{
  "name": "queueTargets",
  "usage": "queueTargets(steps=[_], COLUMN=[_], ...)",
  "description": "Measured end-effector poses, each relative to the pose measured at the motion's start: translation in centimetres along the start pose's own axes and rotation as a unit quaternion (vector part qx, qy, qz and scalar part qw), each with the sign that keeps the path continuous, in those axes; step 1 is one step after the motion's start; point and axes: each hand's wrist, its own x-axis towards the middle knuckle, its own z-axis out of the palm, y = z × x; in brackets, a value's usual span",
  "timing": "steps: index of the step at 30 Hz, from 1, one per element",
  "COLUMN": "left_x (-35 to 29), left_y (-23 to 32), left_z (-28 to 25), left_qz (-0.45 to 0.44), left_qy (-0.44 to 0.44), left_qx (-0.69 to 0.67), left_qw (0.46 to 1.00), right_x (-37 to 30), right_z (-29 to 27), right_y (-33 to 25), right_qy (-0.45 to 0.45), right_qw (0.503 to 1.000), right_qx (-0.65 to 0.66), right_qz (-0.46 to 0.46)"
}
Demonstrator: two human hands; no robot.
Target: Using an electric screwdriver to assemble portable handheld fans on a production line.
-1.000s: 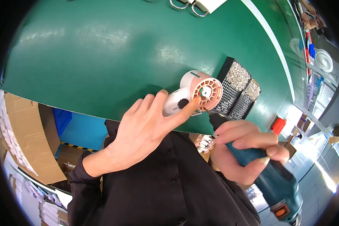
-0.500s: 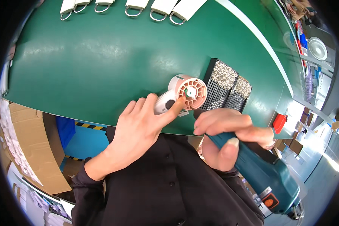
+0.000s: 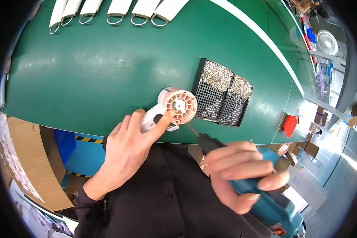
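My left hand (image 3: 127,146) is closed on a white-and-pink handheld fan or dryer housing (image 3: 150,119) that rests near the table's front edge. One finger lies against its round pink grille (image 3: 188,109), which has a white hub. A dark button shows on the white handle part. In my right hand (image 3: 242,170) is a teal electric screwdriver (image 3: 271,214) with a black nose. Its thin bit points at the lower right of the grille and seems a little apart from it. The fingers are loosely curled round the body.
Right of the housing sits a black two-part perforated tray (image 3: 222,97) holding many small screws. Several white pieces with metal loops (image 3: 119,10) lie along the far left of the green table (image 3: 87,75). A red object (image 3: 290,125) is at the right edge; a cardboard box (image 3: 31,158) stands lower left.
My right hand and the screwdriver have drawn back toward me from the tray's near edge, baring the bit. My left hand keeps its hold on the housing. The whole view has shifted.
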Motion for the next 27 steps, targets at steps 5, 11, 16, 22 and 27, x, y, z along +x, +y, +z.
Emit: queueTargets(steps=[5, 11, 16, 22, 27], left_x=[-0.1, 0.1, 0.0, 0.0, 0.0], left_y=[0.1, 0.2, 0.1, 0.1, -0.2], left_z=[0.4, 0.2, 0.1, 0.2, 0.3], left_qz=[-0.02, -0.023, -0.024, -0.025, -0.021], left_qy=[0.017, 0.005, -0.012, -0.012, -0.011], left_qx=[-0.012, -0.019, -0.018, -0.013, -0.02], left_qw=[1.0, 1.0, 0.999, 1.0, 1.0], right_x=[-0.3, -1.7, -1.8, -1.8, -2.0], right_z=[-2.1, -3.7, -3.7, -3.9, -3.7], right_y=[0.0, 0.3, 0.8, 1.8, 1.5], right_qy=[0.103, 0.101, 0.108, 0.07, 0.052], right_qw=[0.991, 0.98, 0.977, 0.976, 0.977], right_qx=[-0.065, -0.102, -0.117, -0.166, -0.159], right_qz=[0.057, 0.139, 0.144, 0.124, 0.135])
